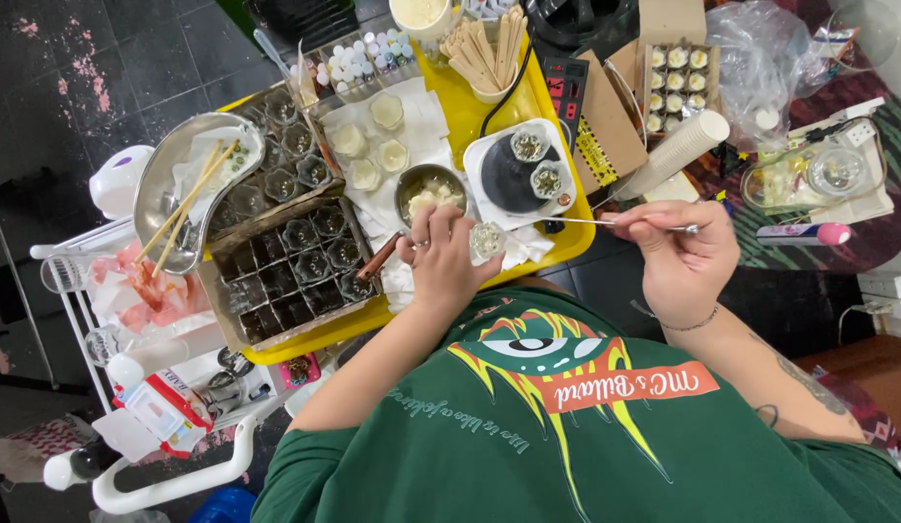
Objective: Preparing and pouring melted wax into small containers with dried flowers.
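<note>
Left hand (441, 260): fingers clenched around a small clear faceted cup (486, 239), lifted just above the near edge of the yellow tray (470, 116), so it sits within reach of the tool.
Right hand (678, 254): fingers pinch a thin metal pick (605, 222), held level, tip pointing left toward the cup.
Cup position: centre of scene, between both hands, just right of the steel bowl (427, 192) of pale paste.
Brown rod (380, 257): lies beside the left hand, close at hand.
Cardboard box (286, 266): left of the left hand; dividers keep dark moulds separate and upright.
White plate (518, 167): far of the cup; holds two filled cups on a dark disc.
Packages: red-and-white carton (170, 407), near left; pink-capped white tube (804, 232), right; stack of white paper cups (678, 150), lying tilted, far right.
</note>
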